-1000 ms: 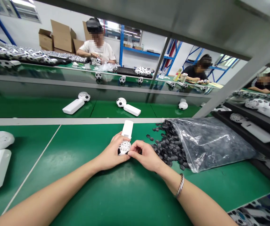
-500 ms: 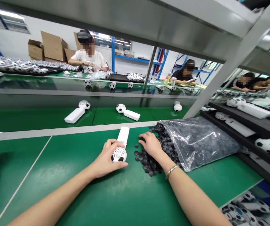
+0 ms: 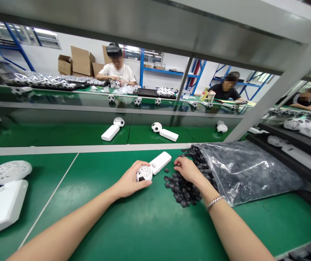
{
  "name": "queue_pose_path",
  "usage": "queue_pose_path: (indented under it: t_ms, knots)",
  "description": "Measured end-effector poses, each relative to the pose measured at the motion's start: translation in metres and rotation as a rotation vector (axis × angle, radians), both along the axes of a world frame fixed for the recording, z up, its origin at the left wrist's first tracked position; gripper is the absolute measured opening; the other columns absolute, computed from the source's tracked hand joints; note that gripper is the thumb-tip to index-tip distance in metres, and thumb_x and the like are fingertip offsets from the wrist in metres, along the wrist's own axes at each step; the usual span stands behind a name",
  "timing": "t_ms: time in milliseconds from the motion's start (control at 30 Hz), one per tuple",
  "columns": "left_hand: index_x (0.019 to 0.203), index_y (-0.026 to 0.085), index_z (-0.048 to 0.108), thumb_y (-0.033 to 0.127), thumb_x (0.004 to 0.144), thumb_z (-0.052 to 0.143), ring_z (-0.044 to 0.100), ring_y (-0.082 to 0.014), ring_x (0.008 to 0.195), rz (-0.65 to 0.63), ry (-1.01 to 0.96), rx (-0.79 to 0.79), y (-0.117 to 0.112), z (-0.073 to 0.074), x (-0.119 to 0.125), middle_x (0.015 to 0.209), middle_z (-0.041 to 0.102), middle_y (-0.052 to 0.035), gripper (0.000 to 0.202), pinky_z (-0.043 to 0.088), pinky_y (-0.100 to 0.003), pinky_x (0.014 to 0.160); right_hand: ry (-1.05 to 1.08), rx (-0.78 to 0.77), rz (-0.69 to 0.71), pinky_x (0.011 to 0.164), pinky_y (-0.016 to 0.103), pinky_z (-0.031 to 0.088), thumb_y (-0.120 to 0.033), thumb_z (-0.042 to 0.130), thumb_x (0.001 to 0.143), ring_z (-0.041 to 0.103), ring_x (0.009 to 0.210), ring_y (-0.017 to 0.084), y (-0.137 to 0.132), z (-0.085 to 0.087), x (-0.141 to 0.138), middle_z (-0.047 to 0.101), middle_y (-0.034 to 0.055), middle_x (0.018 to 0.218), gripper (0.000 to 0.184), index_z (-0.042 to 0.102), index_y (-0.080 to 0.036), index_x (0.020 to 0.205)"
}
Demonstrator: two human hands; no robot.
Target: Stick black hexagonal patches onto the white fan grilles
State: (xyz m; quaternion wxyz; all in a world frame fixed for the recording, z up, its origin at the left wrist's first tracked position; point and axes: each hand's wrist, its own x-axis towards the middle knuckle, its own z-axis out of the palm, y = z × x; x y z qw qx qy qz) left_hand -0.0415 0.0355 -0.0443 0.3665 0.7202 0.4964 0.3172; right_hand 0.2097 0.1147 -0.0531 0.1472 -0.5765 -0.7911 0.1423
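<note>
My left hand (image 3: 129, 181) is wrapped round the round white lattice head of a small hand-held fan (image 3: 151, 168) that lies on the green table, its white handle pointing away to the right. My right hand (image 3: 188, 171) rests on a heap of small black pieces (image 3: 182, 188) that spill from a clear plastic bag (image 3: 247, 170). Its fingers are curled down into the pieces, and whether they grip one is hidden.
Similar white fans lie at the left edge (image 3: 4, 192) and on the conveyor belt beyond, one (image 3: 112, 129) to the left and one (image 3: 164, 132) in the middle. A slanted metal post (image 3: 266, 98) rises at the right. Black trays of fans (image 3: 296, 145) sit at the right. Other people work at far benches.
My right hand left the fan head and moved right onto the black pieces. The fan's handle has swung to point right. The camera view shifted.
</note>
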Motion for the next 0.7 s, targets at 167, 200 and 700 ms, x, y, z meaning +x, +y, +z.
queue_pose_path:
  t_ms: [167,200,700]
  knots:
    - [0.110,0.025,0.048,0.025,0.067,0.062,0.051,-0.0198,0.096,-0.078,0.000,0.028,0.003,0.001,-0.004,0.109,0.049,-0.0019,0.045,0.039,-0.031,0.086,0.113,0.045,0.028,0.067,0.026,0.041,-0.015,0.058,0.076,0.056,0.069,0.015,-0.012,0.014,-0.006,0.058,0.0013,0.072,0.007,0.059,-0.019,0.069]
    - [0.109,0.025,0.049,0.024,0.066,0.062,0.051,-0.0197,0.096,-0.084,-0.002,0.026,0.003,0.001,-0.005,0.109,0.049,-0.0017,0.045,0.040,-0.031,0.086,0.146,0.055,0.048,0.069,0.025,0.042,-0.018,0.056,0.078,0.057,0.071,0.014,-0.017,0.017,-0.010,0.060,0.0010,0.075,0.006,0.059,-0.019,0.073]
    - [0.110,0.023,0.048,0.022,0.066,0.059,0.050,-0.0204,0.098,-0.133,-0.002,0.031,0.005,0.005,-0.007,0.108,0.050,-0.0027,0.046,0.041,-0.033,0.088,0.523,0.110,0.592,0.077,0.026,0.047,-0.016,0.050,0.085,0.059,0.084,0.013,-0.061,0.013,-0.057,0.061,0.0027,0.089,0.017,0.065,-0.024,0.088]
